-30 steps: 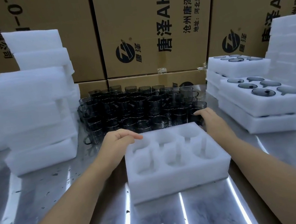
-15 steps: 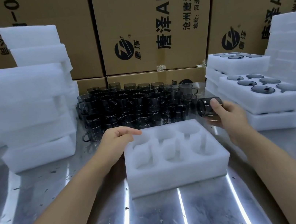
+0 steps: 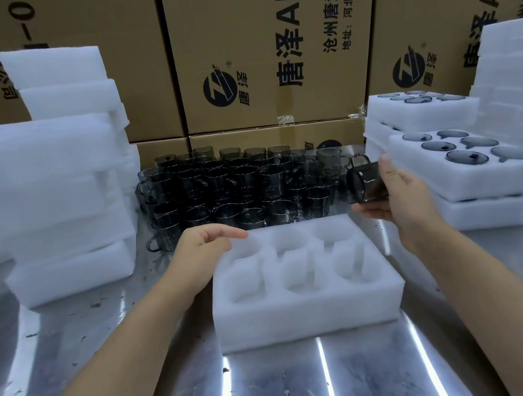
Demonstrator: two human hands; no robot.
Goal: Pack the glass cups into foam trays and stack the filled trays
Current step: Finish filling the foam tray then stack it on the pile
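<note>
A white foam tray (image 3: 308, 313) with several hollow pockets lies on the metal table in front of me. My left hand (image 3: 205, 250) rests on its far left corner, fingers loosely bent and holding nothing. My right hand (image 3: 399, 197) grips a dark smoked glass cup (image 3: 364, 182), tipped on its side, in the air just beyond the tray's far right corner. Behind the tray stands a dense cluster of the same glass cups (image 3: 235, 188).
Stacked empty foam trays (image 3: 50, 202) rise at the left. At the right, filled trays (image 3: 473, 173) are stacked, with more foam (image 3: 518, 64) behind. Cardboard boxes (image 3: 264, 44) wall off the back. Bare reflective table (image 3: 281, 388) lies near me.
My right hand took a cup from the cluster's right edge, lifted it and tipped it sideways. My left hand has stayed at the tray's corner.
</note>
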